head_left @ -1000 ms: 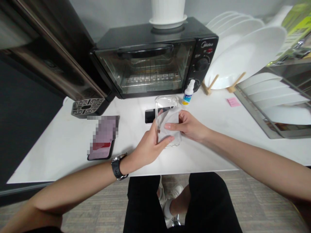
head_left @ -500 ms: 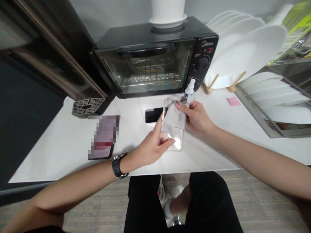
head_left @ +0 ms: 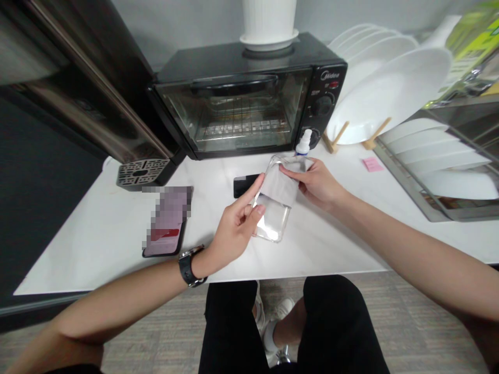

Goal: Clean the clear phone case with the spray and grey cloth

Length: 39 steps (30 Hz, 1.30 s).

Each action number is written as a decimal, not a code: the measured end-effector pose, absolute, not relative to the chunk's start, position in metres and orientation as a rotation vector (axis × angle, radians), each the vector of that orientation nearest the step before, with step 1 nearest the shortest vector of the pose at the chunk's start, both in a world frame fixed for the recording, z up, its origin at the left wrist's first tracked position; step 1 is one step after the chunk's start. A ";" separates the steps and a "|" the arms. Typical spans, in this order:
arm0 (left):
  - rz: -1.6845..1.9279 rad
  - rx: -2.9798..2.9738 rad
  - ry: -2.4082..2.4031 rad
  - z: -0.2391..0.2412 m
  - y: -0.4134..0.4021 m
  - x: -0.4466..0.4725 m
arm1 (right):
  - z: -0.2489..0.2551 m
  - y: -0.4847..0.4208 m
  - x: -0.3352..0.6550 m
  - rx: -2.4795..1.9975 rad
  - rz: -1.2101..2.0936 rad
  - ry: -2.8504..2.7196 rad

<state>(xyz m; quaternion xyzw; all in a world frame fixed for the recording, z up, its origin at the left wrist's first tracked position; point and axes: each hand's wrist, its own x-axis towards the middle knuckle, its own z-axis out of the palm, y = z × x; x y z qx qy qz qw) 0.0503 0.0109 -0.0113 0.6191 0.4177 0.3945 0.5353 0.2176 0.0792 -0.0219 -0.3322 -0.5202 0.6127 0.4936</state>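
clearly my left hand (head_left: pixel 234 228) has its grip closed on the lower edge of the clear phone case (head_left: pixel 273 208), tilting it up off the white bench (head_left: pixel 97 228) so its face is reachable. my right hand (head_left: pixel 317 182) pinches a grey cleaning cloth (head_left: pixel 281 183) against the case's upper half, with the small spray bottle (head_left: pixel 303 143) just behind, before the toaster oven (head_left: pixel 249 104).

Two bare forearms reach forward and angle inward. The left hand (head_left: pixel 234 228), a dark watch on its wrist, pinches with thumb and fingers. The right hand (head_left: pixel 317 183) curls, fingertips pointing left, close opposite the left.
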 end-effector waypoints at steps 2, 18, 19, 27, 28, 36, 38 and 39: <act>0.929 1.492 0.991 -0.012 0.011 0.049 | -0.021 0.079 0.217 -0.797 1.402 -1.218; 1.296 1.185 0.939 -0.018 0.017 0.054 | -0.030 0.079 0.214 -0.932 1.387 -1.291; 1.321 1.173 0.943 -0.019 0.018 0.053 | -0.028 0.079 0.214 -0.944 1.310 -1.335; 1.268 1.182 0.971 -0.019 0.013 0.051 | -0.023 0.080 0.216 -0.964 1.000 -1.341; 1.306 1.170 0.981 -0.018 0.013 0.051 | -0.023 0.078 0.216 -0.969 1.077 -1.375; 1.551 1.193 1.030 -0.013 0.018 0.052 | -0.017 0.073 0.220 -0.828 1.580 -1.887; 1.476 1.200 1.031 -0.014 0.019 0.050 | -0.018 0.075 0.218 -0.848 1.479 -1.784; 1.450 1.198 1.027 -0.015 0.020 0.048 | -0.018 0.076 0.218 -0.874 1.404 -1.698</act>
